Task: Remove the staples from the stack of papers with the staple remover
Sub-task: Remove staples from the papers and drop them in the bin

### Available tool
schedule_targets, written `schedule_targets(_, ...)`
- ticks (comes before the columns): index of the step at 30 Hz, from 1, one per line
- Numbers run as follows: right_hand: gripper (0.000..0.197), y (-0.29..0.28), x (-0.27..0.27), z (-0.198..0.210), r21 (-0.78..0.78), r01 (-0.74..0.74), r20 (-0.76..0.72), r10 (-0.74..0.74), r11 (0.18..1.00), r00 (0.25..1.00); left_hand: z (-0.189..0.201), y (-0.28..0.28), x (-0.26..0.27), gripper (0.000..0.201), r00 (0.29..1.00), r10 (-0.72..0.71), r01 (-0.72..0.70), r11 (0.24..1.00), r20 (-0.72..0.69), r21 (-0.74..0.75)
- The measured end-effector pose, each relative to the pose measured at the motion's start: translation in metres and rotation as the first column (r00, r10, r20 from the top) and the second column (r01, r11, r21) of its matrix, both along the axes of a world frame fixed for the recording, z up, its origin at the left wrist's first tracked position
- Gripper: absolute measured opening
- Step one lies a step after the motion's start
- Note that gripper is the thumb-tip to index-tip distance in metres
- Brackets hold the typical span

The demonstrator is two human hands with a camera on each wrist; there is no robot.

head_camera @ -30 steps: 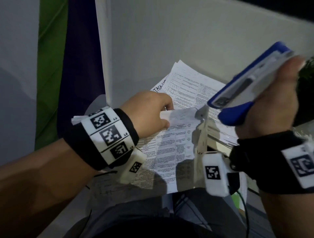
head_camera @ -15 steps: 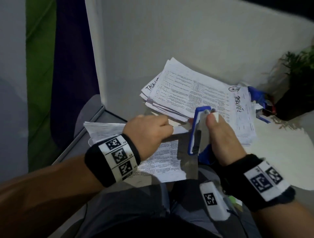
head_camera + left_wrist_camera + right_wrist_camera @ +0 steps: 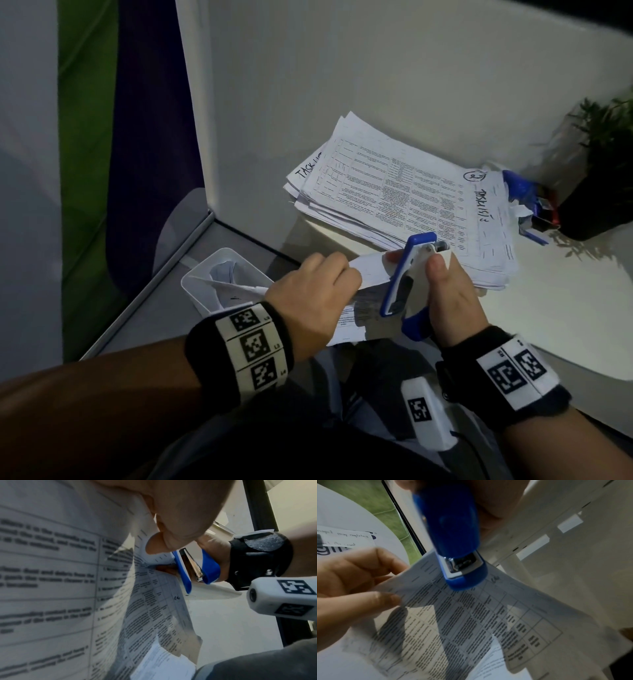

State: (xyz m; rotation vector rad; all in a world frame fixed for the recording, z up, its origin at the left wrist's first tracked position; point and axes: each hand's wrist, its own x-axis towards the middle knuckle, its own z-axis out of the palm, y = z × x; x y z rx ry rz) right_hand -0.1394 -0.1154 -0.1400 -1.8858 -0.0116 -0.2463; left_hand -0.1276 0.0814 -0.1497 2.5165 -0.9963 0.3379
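On the white table (image 3: 548,325), beyond both hands, a stack of papers (image 3: 404,192) awaits; a stapled set (image 3: 363,294) is pinched by the left hand (image 3: 315,294), the staple remover (image 3: 407,274) gripped in the right hand (image 3: 452,301).

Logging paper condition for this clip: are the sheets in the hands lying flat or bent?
Bent. The sheets curl and fan out below where the left hand pinches their corner; the right hand holds the blue tool at that corner.
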Motion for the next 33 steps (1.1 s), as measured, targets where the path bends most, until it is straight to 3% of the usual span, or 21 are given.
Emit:
schedule_targets(4, 0.095, -0.001, -0.002, 0.002, 0.012, -0.009, -0.010, 0.009, 1.000, 1.000, 0.011, 0.005, 0.007, 0.017, 0.999, 0.028, -0.029, 0.999, -0.031, -0.024)
schedule_targets(7, 0.088, 0.001, -0.002, 0.012, -0.017, -0.001, -0.017, 0.000, 1.000, 1.000, 0.027, 0.010, 0.017, 0.025, 0.993, 0.109, -0.111, 0.993, -0.038, -0.038)
schedule_targets(11, 0.101, 0.009, -0.001, 0.051, 0.125, 0.096, 0.067, -0.105, 0.988, 0.992, 0.051, 0.020, 0.028, 0.026, 0.971, 0.192, -0.209, 0.971, -0.140, -0.118)
schedule_targets(14, 0.064, 0.022, -0.002, 0.093, 0.124, 0.105, 0.315, -0.140, 0.987, 0.939, 0.071, 0.020, 0.030, 0.021, 0.948, 0.178, -0.206, 0.975, -0.263, -0.081)
schedule_targets(17, 0.046, 0.040, -0.001, 0.118, 0.119, 0.031, 0.378, -0.074, 0.992, 0.923, 0.086, 0.018, 0.026, 0.022, 0.928, 0.152, -0.169, 0.985, -0.339, -0.021)
schedule_targets(20, 0.039, 0.052, 0.002, 0.120, -0.068, 0.036, 0.412, -0.004, 0.997, 0.911, 0.096, 0.017, 0.019, 0.022, 0.941, 0.148, -0.160, 0.987, -0.303, -0.014)
schedule_targets(24, 0.034, 0.058, 0.009, 0.106, -0.181, 0.064, 0.381, 0.011, 0.981, 0.924, 0.104, 0.017, 0.011, 0.019, 0.965, 0.161, -0.171, 0.985, -0.208, -0.032)
schedule_targets(29, 0.055, 0.061, 0.012, 0.098, -0.157, 0.104, 0.362, -0.041, 0.982, 0.931, 0.106, 0.015, 0.007, 0.024, 0.979, 0.159, -0.170, 0.981, -0.126, -0.089)
schedule_targets(33, 0.038, 0.061, 0.013, 0.097, -0.145, 0.155, 0.401, -0.085, 0.977, 0.912, 0.108, 0.015, 0.005, 0.028, 0.988, 0.111, -0.125, 0.984, -0.112, -0.127)
